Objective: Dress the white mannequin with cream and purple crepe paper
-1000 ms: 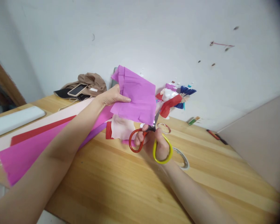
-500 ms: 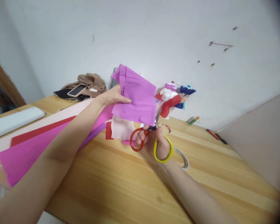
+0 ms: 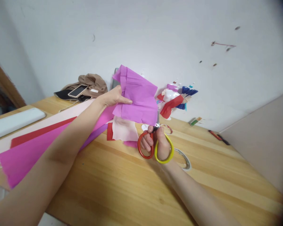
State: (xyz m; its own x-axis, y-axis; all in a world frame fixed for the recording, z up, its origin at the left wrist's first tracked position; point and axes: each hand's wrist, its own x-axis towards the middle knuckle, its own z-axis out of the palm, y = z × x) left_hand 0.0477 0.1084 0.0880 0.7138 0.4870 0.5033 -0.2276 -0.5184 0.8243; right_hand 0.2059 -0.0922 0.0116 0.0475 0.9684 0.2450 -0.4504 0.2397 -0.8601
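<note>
My left hand [image 3: 116, 96] pinches a folded sheet of purple crepe paper [image 3: 140, 100] above the table, thumb in front and the other fingers hidden behind. With my right hand [image 3: 161, 142] I grip scissors [image 3: 171, 153] that have one red and one yellow handle loop. Their blades point up at the right edge of the purple paper and look nearly closed; part of them is hidden behind the sheet. Below the paper, a pale pink paper piece [image 3: 124, 129] lies over a red paper piece [image 3: 110, 133].
Long crepe paper strips [image 3: 35, 147] lie at left under my forearm, beside a white long box [image 3: 16, 122]. A phone [image 3: 77, 91] rests on a cap and brown cloth [image 3: 94, 83]. Bunched coloured paper [image 3: 173, 103] stands by the wall; a tape roll [image 3: 184, 159] lies right.
The scissors' handles have come closer together, the red loop moving right and down, and the blades have closed at the paper's right edge. My left hand has stayed in place.
</note>
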